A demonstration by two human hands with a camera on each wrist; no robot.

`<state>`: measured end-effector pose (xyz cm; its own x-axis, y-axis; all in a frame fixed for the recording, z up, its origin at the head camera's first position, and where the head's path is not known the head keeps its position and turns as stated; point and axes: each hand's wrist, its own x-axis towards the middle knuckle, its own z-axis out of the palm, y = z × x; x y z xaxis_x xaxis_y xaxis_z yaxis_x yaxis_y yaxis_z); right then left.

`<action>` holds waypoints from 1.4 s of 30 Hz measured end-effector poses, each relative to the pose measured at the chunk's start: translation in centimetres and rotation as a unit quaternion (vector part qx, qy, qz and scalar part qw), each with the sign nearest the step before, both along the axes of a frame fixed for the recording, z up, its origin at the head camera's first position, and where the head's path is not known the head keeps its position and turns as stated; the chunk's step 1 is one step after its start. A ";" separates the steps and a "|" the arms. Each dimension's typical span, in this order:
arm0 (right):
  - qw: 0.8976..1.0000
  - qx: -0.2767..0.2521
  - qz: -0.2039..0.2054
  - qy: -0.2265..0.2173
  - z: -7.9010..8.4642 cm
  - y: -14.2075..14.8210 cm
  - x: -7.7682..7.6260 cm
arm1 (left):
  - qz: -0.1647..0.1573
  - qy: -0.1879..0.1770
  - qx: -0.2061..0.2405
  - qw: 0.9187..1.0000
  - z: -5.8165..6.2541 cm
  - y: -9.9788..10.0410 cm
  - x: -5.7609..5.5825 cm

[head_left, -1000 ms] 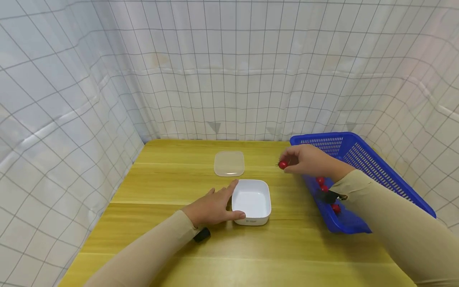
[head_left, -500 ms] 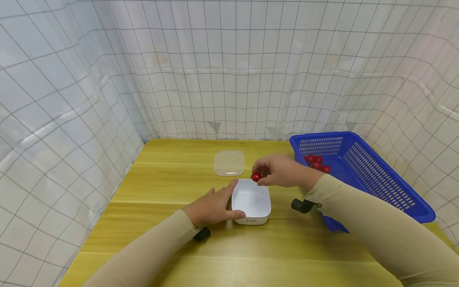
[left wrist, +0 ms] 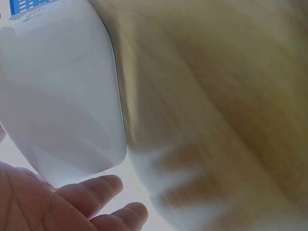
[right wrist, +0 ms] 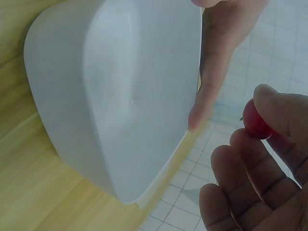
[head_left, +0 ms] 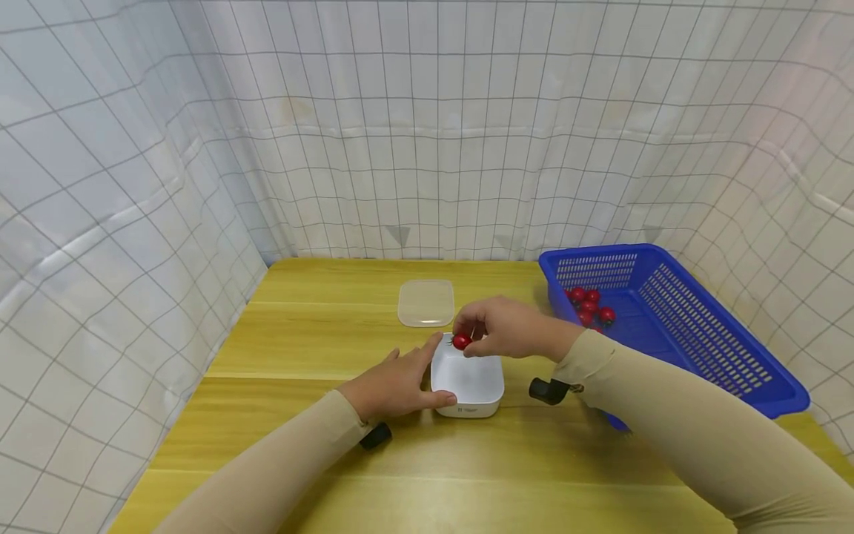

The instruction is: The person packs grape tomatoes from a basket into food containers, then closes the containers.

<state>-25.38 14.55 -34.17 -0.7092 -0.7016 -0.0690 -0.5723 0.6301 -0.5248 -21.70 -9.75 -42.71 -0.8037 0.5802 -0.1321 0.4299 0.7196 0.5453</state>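
My right hand [head_left: 503,326] pinches a red cherry tomato [head_left: 461,341] between thumb and index finger, over the back part of a white square box [head_left: 477,409]. In the right wrist view the tomato [right wrist: 256,121] shows a bit of green stem, and the white box [right wrist: 60,77] looks bare inside. My left hand [head_left: 394,382] rests against the box's left side, thumb and index finger spread along it. The left wrist view shows the box's outer wall [left wrist: 67,91] with the fingers [left wrist: 103,187] beside it.
A blue slotted basket [head_left: 727,319] stands on the right, with several cherry tomatoes [head_left: 590,305] in its left part. Behind the box a clear flat lid [head_left: 425,302] lies on the wooden table [head_left: 320,326]. Gridded white curtains [head_left: 414,133] close off the back and sides.
My right hand has carried the tomato leftward from beside the basket to above the white box. The left hand and the box have stayed in place.
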 end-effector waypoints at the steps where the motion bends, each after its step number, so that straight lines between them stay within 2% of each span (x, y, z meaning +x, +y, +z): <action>1: 1.000 -0.002 0.000 -0.003 0.0 0.0 0.0 | 0.000 0.000 -0.001 1.000 0.0 0.0 0.0; 20: 1.000 -0.007 0.007 -0.029 -0.1 -0.5 0.1 | -0.004 -0.004 0.007 1.000 0.1 -0.1 0.1; 33: 1.000 -0.007 0.010 -0.013 0.0 -0.2 0.1 | -0.001 -0.001 0.003 1.000 -0.2 -0.1 0.0; 37: 1.000 -0.016 -0.019 -0.005 0.7 0.7 -0.2 | 0.001 0.000 0.000 1.000 -0.1 0.0 0.0; 42: 0.996 -0.020 -0.084 0.029 1.9 3.3 -1.3 | 0.008 -0.006 -0.003 1.000 0.1 0.1 0.1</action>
